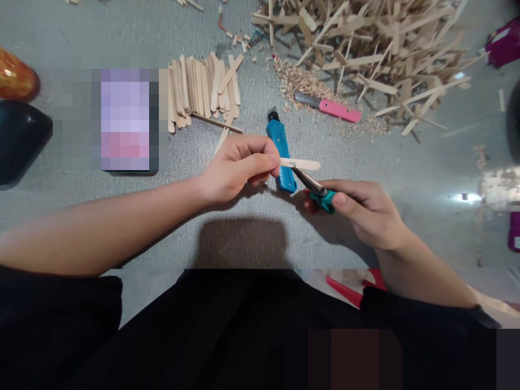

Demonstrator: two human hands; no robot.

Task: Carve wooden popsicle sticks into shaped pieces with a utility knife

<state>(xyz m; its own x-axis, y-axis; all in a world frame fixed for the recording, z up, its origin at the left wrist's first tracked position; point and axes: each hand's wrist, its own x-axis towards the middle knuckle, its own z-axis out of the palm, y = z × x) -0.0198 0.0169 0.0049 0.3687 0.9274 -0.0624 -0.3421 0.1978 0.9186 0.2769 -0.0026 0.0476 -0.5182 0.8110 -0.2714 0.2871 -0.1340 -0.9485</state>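
My left hand (247, 165) pinches one end of a pale wooden craft stick (309, 164), which points to the right. In my right hand (365, 208) is a pair of pliers (324, 197) with teal handles, gripped from the side. Their metal jaws reach up to the stick and touch it near its middle; whether they are closed on it I cannot tell. Beneath the stick, on the grey surface, lies a blue utility knife (280, 143), partly covered by my left fingers. The held end of the stick is hidden in my fingers.
Craft sticks (199, 84) lie in a row behind my left hand, with a thin rod (217, 122) beside them. A large heap of sticks (390, 43) fills the back right. Near it are wood shavings (300, 78) and a pink-handled blade (339, 110). A blurred-out rectangular object (125, 119) stands left.
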